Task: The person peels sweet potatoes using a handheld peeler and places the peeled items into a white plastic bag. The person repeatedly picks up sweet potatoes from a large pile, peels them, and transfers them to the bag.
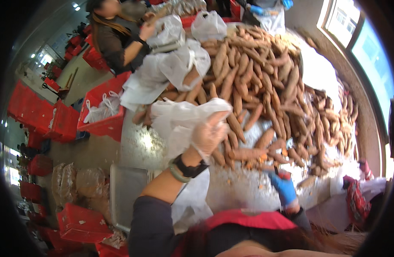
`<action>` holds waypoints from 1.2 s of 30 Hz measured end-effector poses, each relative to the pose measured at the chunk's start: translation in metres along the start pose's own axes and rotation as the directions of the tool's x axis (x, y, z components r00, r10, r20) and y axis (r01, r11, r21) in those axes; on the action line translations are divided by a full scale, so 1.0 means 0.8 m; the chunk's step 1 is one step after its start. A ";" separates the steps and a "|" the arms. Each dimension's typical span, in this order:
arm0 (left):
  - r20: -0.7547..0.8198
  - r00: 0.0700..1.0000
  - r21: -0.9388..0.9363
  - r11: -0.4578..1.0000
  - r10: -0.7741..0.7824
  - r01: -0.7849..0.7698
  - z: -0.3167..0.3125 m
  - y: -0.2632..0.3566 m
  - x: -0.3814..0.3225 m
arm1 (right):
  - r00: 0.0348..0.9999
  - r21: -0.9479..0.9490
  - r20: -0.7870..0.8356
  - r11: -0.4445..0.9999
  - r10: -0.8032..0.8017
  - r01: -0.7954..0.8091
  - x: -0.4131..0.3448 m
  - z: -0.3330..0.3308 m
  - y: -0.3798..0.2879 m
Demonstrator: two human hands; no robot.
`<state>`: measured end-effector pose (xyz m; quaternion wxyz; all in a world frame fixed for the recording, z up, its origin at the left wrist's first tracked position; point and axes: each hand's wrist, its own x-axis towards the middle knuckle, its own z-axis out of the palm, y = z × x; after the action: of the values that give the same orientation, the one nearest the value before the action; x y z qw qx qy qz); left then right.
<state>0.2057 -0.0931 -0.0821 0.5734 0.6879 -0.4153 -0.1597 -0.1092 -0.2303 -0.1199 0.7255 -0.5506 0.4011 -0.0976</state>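
My left hand, in a thin clear plastic glove, is above the near edge of a heap of sweet potatoes. It is at a crumpled white plastic bag; blur hides whether its fingers grip the bag or something under it. My right hand, in a blue glove, is closed around a small red and black tool, whose exact kind is unclear. The tool is near a sweet potato at the heap's near edge. Small orange pieces lie scattered on the metal table.
More white plastic bags lie at the heap's left. A red crate with tied bags stands beside the table, and a grey tray lies nearer. A person works at the far left; blue-gloved hands hold a bag at the far side.
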 end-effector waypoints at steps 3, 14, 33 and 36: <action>0.165 0.984 -0.298 0.948 -0.063 0.110 0.103 0.016 -0.064 | 0.992 0.098 -0.042 0.988 -0.116 0.120 0.020 0.019 -0.010; 0.256 0.965 0.137 0.990 -0.063 0.029 0.137 0.056 -0.181 | 0.983 0.394 0.028 0.906 -0.183 0.158 -0.022 0.016 0.012; 0.052 0.963 -0.619 0.748 -0.263 0.238 0.092 0.177 -0.199 | 0.730 0.427 -0.021 0.654 -0.684 0.625 -0.113 -0.078 -0.105; 0.197 0.971 -0.625 0.746 -0.134 0.230 0.101 0.184 -0.205 | 0.703 0.234 -0.049 0.676 -0.710 0.699 -0.091 -0.083 -0.098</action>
<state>-0.0066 -0.0221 -0.0118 0.7254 0.4740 -0.3051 -0.3950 -0.1793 -0.2654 -0.0216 0.7007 -0.5745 0.1269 -0.4035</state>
